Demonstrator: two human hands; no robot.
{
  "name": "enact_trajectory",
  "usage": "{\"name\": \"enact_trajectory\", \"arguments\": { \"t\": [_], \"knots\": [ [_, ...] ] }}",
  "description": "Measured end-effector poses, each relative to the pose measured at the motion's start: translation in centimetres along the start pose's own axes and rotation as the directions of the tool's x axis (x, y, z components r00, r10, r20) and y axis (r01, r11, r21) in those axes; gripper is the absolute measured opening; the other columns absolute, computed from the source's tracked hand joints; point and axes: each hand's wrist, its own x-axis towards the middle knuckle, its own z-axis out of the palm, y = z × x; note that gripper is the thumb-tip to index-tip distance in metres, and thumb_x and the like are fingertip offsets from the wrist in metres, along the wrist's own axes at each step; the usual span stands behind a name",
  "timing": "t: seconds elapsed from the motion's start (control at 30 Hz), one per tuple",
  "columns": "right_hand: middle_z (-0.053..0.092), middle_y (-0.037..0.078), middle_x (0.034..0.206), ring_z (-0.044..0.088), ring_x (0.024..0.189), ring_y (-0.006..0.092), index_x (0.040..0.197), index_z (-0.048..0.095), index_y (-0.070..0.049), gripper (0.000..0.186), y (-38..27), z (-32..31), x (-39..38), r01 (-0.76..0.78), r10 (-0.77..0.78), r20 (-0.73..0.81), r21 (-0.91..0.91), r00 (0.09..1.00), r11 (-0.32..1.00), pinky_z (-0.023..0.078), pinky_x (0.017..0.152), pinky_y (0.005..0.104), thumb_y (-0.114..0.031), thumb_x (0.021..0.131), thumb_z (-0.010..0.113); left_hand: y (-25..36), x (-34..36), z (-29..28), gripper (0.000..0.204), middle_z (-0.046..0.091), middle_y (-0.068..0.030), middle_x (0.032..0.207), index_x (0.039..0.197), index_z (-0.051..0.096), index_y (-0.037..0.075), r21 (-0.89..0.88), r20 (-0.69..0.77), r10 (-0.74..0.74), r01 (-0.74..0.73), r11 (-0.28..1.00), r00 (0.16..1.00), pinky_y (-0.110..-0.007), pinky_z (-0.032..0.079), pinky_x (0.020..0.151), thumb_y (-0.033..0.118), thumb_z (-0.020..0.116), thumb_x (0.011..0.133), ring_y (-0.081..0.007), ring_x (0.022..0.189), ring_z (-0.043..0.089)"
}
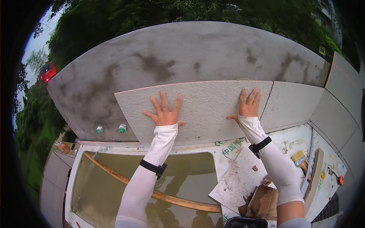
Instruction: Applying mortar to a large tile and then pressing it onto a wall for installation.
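A large grey, rough-faced tile (209, 110) stands upright against the cement-plastered wall (182, 49). My left hand (164, 112) lies flat on the tile's left half, its fingers spread. Toward the tile's right end, my right hand (249, 104) also presses flat, fingers stretched upward and thumb out. Neither palm has anything in it. A second grey tile (292, 102) adjoins on the right, with a thin dark joint between the two. Both forearms wear white sleeves with black wrist straps.
Below lies a basin of murky water (114, 190), crossed by a wooden stick (178, 200). A loose tile piece (239, 174), a torn brown box (263, 201), a brush (299, 157) and orange-handled scissors (339, 179) rest at right. Two green-capped pipe ends (122, 128) protrude from the wall.
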Motion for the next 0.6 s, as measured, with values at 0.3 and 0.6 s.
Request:
{"name": "enact_trajectory", "arguments": {
  "t": [0.3,0.6],
  "knots": [
    [0.0,0.048,0.144,0.0,0.134,0.0653,0.15,0.005,0.0,0.144,0.6,0.6,-0.1,0.01,-0.009,-0.02,0.023,1.0,1.0,0.008,0.11,0.0665,-0.055,0.046,0.088,0.6,0.1,-0.2,0.131,-0.017,-0.0159,0.158,0.15,0.015,0.042,0.045,0.026,-0.009,0.008,0.999,1.0,-0.087,0.01,0.09,0.049,0.091,0.044,-0.0524,0.141,-0.009],
    [-0.002,0.05,0.142,-0.001,0.13,0.0701,0.151,0.006,-0.003,0.143,0.8,1.5,0.3,0.057,-0.051,-0.068,0.083,0.996,0.995,0.009,0.104,0.0746,-0.054,0.047,0.089,0.0,0.4,0.3,0.132,-0.016,-0.016,0.158,0.151,0.015,0.042,0.061,0.02,-0.016,0.015,0.998,1.0,-0.086,0.012,0.092,0.047,0.092,0.044,-0.0514,0.142,-0.008]
  ]
}}
